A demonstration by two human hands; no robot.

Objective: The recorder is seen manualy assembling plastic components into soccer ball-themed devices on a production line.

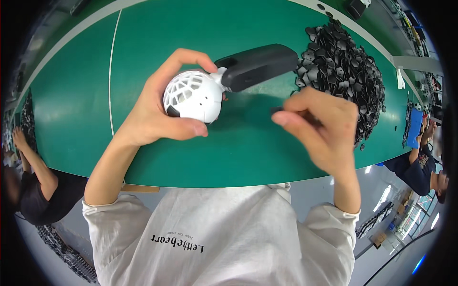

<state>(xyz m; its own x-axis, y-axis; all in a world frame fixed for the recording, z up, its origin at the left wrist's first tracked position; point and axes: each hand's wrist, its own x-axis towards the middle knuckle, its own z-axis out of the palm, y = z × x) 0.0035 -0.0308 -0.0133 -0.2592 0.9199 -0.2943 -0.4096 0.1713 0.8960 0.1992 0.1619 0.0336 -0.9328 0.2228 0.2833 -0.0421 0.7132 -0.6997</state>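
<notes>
My left hand (160, 107) wraps round a white ball-shaped plastic shell (198, 97), thumb at its lower side and fingers over its top. One side of the ball has an open lattice, and a black patch sits low on its left. From the ball's upper right a white neck joins a long black rounded paddle-like part (260, 66). Over the table to the right, my right hand (319, 126) pinches a small black piece (276, 110) between thumb and forefinger, apart from the ball. Its other fingers are curled and partly hidden.
A large heap of small black flat pieces (341, 62) lies on the green table (191, 164) just beyond my right hand. A white line (111, 71) crosses the table at the left. One person (47, 186) works at the far left, another (417, 167) at the far right by a blue object (414, 127).
</notes>
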